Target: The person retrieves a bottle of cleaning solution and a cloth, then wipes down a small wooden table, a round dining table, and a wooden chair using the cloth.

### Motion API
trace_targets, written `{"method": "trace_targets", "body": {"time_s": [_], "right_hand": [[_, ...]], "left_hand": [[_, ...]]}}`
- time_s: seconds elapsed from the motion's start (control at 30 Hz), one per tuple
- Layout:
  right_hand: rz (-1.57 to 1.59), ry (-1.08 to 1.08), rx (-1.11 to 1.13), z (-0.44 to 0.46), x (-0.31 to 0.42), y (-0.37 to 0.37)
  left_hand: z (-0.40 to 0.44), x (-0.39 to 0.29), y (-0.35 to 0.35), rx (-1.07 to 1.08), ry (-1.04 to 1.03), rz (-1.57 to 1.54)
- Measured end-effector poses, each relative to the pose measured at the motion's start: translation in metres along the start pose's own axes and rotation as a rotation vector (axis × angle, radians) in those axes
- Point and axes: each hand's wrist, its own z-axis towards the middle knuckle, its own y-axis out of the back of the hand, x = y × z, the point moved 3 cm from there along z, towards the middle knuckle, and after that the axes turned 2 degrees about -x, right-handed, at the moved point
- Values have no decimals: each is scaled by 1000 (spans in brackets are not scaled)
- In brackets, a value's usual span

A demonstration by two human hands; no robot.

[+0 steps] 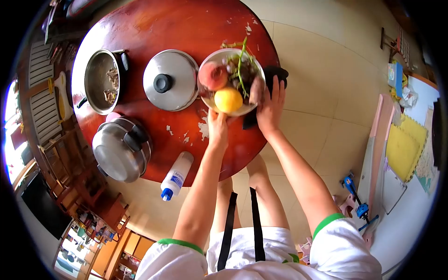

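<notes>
A round bowl of fruit (pixel 240 112) stands near the right side of the table. In it are a yellow fruit (pixel 228 100), a blurred reddish fruit (pixel 213 76), dark grapes (pixel 248 73) with green stems, and a brownish piece (pixel 256 90). My left hand (pixel 218 128) grips the bowl's near rim, thumb side against it. Beside the bowl's right side, my right hand (pixel 272 109) presses on a black cloth (pixel 277 74) at the table edge, fingers fairly straight. Parts of the cloth show above and to the left of that hand; its middle is covered.
On the red table (pixel 163 140) are a lidded-pot cover (pixel 179 88), a pan with food scraps (pixel 95 84), a lidded steel pot (pixel 114 151) and a white bottle with a blue cap (pixel 178 173) at the near edge. A blue scooter-like thing (pixel 358 200) stands at right.
</notes>
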Motion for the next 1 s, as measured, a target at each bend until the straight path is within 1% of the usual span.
{"method": "trace_targets", "body": {"time_s": [0.07,0.13,0.2,0.27,0.33,0.4,0.47,0.5,0.53,0.57,0.63,0.67,0.73,0.8,0.83,0.87,0.9,0.93,1.0], "right_hand": [[32,4,22,0,1,4],[8,-4,73,-7,-4,0],[64,51,73,-18,-2,5],[-26,173,195,-44,-4,6],[-6,283,344,-72,2,14],[14,343,445,-79,8,17],[9,485,444,-53,13,11],[-6,520,459,-30,22,5],[-64,557,381,-1,31,-9],[-87,533,264,36,40,-25],[-4,492,80,120,62,-53],[-39,498,-8,158,67,-74],[-68,466,-117,209,82,-87],[-86,417,11,225,92,-83],[-35,434,-14,216,85,-87],[-124,560,-169,196,67,-96],[-123,496,-133,164,63,-80],[-73,470,-121,129,59,-63],[-93,428,52,57,50,-35]], "left_hand": [[-31,10,18,-52,74,16],[-58,23,39,-84,102,5],[-84,33,57,-106,155,-7],[-107,48,80,-148,192,-21],[-125,61,100,-141,207,-47],[-142,68,112,-190,220,-96],[-153,72,119,-198,219,-137],[-157,76,124,-213,221,-146],[-158,79,128,-231,222,-154],[-158,80,129,-214,219,-143],[-157,79,127,-203,240,-169],[-157,79,127,-203,258,-195],[-162,80,127,-224,278,-199],[-168,88,134,-236,288,-209],[-172,98,143,-279,335,-162],[-171,103,148,-315,370,-119],[-179,89,140,-377,387,-143],[-188,81,138,-388,372,-160],[-209,67,142,-555,386,-32]]}}
